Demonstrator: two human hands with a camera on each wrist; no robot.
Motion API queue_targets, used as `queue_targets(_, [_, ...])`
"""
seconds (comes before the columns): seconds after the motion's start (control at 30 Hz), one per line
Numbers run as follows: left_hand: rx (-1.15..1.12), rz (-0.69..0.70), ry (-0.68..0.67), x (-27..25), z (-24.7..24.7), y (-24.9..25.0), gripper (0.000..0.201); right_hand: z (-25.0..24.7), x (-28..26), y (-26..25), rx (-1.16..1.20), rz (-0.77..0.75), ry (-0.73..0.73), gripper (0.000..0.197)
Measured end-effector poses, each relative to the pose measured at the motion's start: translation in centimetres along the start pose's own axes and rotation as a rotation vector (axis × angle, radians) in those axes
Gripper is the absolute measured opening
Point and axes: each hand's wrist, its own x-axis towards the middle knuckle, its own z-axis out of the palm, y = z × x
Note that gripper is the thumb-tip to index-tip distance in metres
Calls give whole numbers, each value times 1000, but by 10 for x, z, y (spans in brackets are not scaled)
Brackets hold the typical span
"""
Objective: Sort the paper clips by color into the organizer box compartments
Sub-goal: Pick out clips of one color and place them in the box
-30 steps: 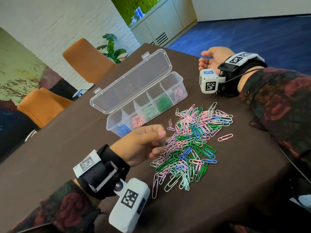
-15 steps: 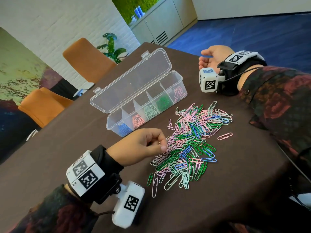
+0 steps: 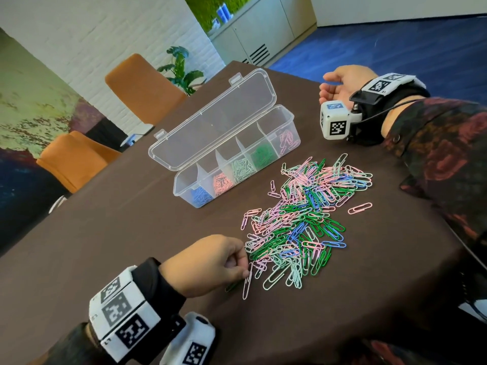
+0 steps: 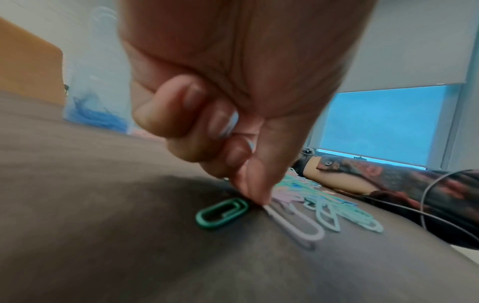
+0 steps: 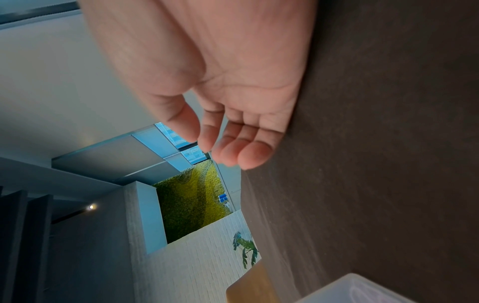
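A mixed pile of paper clips (image 3: 308, 219) in pink, green, mint and blue lies on the brown table. Behind it the clear organizer box (image 3: 184, 191) stands with its lid (image 3: 210, 122) open; its compartments hold blue (image 3: 200, 196), salmon (image 3: 222, 181), mint (image 3: 242, 168), green (image 3: 263, 156) and pink (image 3: 287, 139) clips. My left hand (image 3: 245, 270) is down at the pile's near-left edge, fingers curled, pinching the end of a pale pink clip (image 3: 247, 284) (image 4: 298, 227) that still lies on the table. A green clip (image 4: 223, 212) lies just beside it. My right hand (image 3: 340, 85) (image 5: 215, 143) rests on its side, empty.
One pink clip (image 3: 359, 208) lies apart, right of the pile. Two orange chairs (image 3: 142, 85) stand beyond the table's left edge, with a plant (image 3: 181, 67) behind. My right forearm (image 3: 434, 143) lies along the table's right side.
My left hand has moved from beside the box toward me and dropped to the pile's near edge, where its fingertips now close on a pale pink clip. The right hand has stayed put.
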Motion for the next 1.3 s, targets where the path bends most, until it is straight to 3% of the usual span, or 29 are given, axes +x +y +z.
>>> queue_targets(0.23, [-131, 7, 136, -12, -7, -17, 13, 0, 0, 0, 15, -10, -6, 16])
queue_targets(0.57, [-53, 42, 71, -19, 6, -16, 22, 1, 3, 1, -8, -13, 6, 18])
queue_targets(0.63, [-296, 95, 55, -16, 2, -16, 20, 1, 3, 0, -4, -14, 2, 16])
queue_targets(0.77, [-1082, 162, 1, -3, 0, -18, 18, -1, 4, 0, 16, 2, -36, 13])
queue_targets(0.83, [-1292, 226, -54, 4, 1, -18, 25, -1, 4, 0, 16, -1, -36, 13])
queue_targets(0.93, [-1399, 236, -91, 14, 2, -19, 39, -1, 5, -1, 14, -12, -33, 13])
queue_targets(1.03, [-1289, 195, -60, 19, 2, -14, 32, -1, 5, 0, 11, -8, -28, 13])
queue_targets(1.07, [-1157, 182, -24, 19, 1, -11, 25, -1, 4, 0, 9, -11, -22, 14])
queue_targets(1.2, [-271, 224, 108, 19, -8, 2, 15, 0, 4, 0, 3, -18, -8, 15])
queue_targets(1.3, [-49, 221, 135, 20, -10, 12, 17, 0, 4, 0, -2, -10, -5, 15])
